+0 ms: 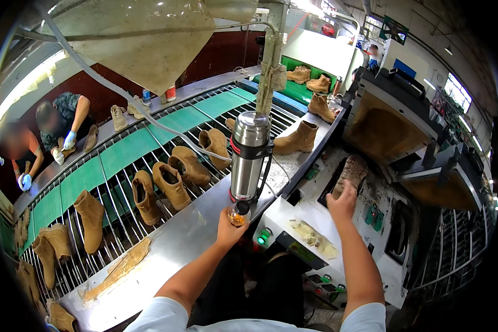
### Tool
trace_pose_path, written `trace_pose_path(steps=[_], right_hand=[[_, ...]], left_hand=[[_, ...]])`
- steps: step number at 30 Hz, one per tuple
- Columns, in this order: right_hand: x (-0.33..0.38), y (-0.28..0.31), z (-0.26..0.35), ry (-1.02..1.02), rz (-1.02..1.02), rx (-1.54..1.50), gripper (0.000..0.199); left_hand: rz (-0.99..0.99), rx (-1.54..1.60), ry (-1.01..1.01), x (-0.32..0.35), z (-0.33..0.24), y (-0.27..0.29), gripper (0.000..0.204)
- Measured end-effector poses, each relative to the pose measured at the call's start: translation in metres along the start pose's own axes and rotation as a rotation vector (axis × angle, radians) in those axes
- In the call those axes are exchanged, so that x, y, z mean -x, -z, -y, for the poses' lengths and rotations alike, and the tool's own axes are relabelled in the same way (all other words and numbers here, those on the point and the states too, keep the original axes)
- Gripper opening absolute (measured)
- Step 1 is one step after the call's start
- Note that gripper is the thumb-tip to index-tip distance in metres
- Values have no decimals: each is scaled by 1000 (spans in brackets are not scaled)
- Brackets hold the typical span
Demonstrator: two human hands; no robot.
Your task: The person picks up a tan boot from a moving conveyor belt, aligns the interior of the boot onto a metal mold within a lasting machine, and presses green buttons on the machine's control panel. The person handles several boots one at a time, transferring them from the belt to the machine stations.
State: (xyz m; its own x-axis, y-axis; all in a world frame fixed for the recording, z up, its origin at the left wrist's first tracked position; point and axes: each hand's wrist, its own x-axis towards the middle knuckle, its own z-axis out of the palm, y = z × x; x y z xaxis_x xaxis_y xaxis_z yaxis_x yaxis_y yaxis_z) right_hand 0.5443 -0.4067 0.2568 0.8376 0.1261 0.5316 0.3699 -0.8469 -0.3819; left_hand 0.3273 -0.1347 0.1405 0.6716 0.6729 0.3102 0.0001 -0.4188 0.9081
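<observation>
My left hand (227, 231) is closed round a small clear bottle (239, 213) with a black cap and orange contents, at the edge of the metal ledge. Just beyond it stands a large steel thermos (247, 166) with a black handle. To the right, my right hand (343, 200) has its fingers curled on the near end of a tan, speckled shoe (353, 170). That shoe lies in a dark recess of the white machine bed (295, 213); my fingers partly hide its near end.
Several tan boots (171, 185) stand on the roller conveyor (119, 221) with a green belt (133, 152). Another boot (297, 138) is on the ledge past the thermos. Raised machine lids (390, 119) flank my right side. Two gloved co-workers (66, 124) work across the conveyor.
</observation>
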Motion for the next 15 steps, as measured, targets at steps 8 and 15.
trace_pose_path(steps=[8,15], right_hand=[[-90,4,-4,-615,506,260,112],[-119,-6,-11,-665,617,212,121]], left_hand=[[45,263,30,-45,40,-47,76],[-72,-157,22,-5,58,-27,75]])
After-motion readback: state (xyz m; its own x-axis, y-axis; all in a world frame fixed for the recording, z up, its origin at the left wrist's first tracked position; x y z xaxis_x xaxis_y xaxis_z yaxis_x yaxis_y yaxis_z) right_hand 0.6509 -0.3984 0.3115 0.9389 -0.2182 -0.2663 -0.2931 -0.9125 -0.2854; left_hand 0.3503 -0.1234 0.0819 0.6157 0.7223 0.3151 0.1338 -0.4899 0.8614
